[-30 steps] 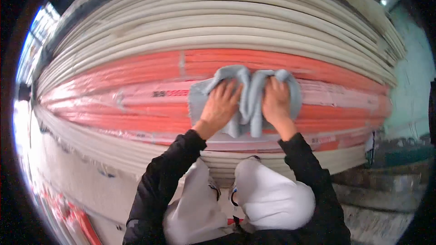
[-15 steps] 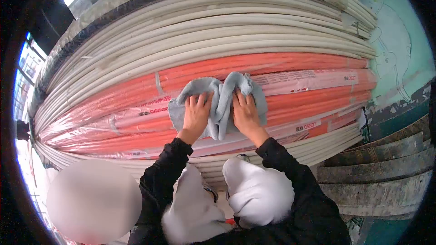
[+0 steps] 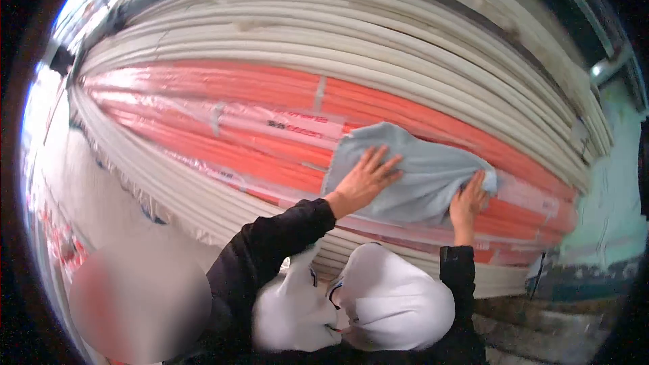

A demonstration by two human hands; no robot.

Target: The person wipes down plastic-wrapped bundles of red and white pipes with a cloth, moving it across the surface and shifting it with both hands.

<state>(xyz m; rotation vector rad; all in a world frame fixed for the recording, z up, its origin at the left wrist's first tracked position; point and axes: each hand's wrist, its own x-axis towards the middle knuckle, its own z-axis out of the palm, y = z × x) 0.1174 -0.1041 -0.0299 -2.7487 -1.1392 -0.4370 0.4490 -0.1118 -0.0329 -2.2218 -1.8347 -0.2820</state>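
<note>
A grey-blue cloth lies spread over the plastic-wrapped red pipes. My left hand rests on the cloth's left part, its fingers spread apart and flat. At the cloth's right end is my right hand, with its fingers bent against the fabric; whether they pinch it is hard to make out. The right part of the cloth has folds near my right hand.
White pipes run in long rows behind the red ones, and more lie in front. A pale green wall stands at the right. A blurred round shape covers the lower left.
The bunched cloth is now spread out wider and lies further right. My hands have moved apart and to the right, and the view has turned.
</note>
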